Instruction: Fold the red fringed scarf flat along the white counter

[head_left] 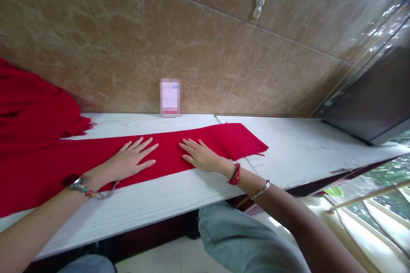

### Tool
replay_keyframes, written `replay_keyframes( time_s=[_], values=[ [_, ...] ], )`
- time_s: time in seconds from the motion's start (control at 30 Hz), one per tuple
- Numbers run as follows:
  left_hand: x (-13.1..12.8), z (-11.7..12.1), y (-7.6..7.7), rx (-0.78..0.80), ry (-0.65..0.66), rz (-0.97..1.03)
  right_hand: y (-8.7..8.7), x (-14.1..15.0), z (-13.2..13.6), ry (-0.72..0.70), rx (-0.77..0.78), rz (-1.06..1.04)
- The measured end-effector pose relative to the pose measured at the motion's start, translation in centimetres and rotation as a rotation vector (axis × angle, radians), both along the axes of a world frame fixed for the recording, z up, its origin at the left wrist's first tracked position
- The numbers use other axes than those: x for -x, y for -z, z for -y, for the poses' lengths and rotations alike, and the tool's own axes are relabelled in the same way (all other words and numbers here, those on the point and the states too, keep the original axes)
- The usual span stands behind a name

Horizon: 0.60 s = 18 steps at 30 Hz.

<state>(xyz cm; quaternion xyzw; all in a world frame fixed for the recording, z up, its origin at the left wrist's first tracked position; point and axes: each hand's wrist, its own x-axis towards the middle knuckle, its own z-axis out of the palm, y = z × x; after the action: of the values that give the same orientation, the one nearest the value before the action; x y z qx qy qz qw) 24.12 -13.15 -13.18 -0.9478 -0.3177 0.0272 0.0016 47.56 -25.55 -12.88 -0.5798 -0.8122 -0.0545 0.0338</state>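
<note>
A long red cloth with fringed ends, like a scarf (169, 153), lies in a flat strip along the white tabletop. Its right end looks folded over, with a neat edge. My left hand (131, 160) rests palm down on the strip, fingers spread. To its right, my right hand (201, 155) also lies flat on the cloth with its fingers apart. A gap of bare red fabric separates the two hands. At the far left, more of the red cloth (35, 102) is heaped loosely, and a frayed fringe shows at its edge.
A blurred phone-like panel (170, 98) leans against the brown marbled wall (128, 42) behind the table (297, 145). A dark grey box-shaped object (368, 94) stands at the right end. The table's front edge runs close to my legs (237, 239).
</note>
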Motion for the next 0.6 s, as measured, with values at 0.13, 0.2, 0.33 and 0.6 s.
replay_keyframes(
  time_s=[0.13, 0.2, 0.33, 0.6],
  values=[
    [0.0, -0.1, 0.1, 0.002, 0.012, 0.017, 0.2, -5.0, 1.5, 0.153, 0.024, 0.132],
    [0.0, -0.1, 0.2, 0.002, 0.017, 0.028, 0.3, -8.4, 2.4, 0.269, 0.029, 0.171],
    [0.0, -0.4, 0.7, 0.005, 0.034, 0.066, 0.8, -15.4, 4.6, 0.349, 0.107, 0.223],
    [0.3, -0.3, 0.6, -0.001, 0.041, 0.079, 1.6, -22.2, 7.0, 0.691, 0.121, 0.290]
  ],
)
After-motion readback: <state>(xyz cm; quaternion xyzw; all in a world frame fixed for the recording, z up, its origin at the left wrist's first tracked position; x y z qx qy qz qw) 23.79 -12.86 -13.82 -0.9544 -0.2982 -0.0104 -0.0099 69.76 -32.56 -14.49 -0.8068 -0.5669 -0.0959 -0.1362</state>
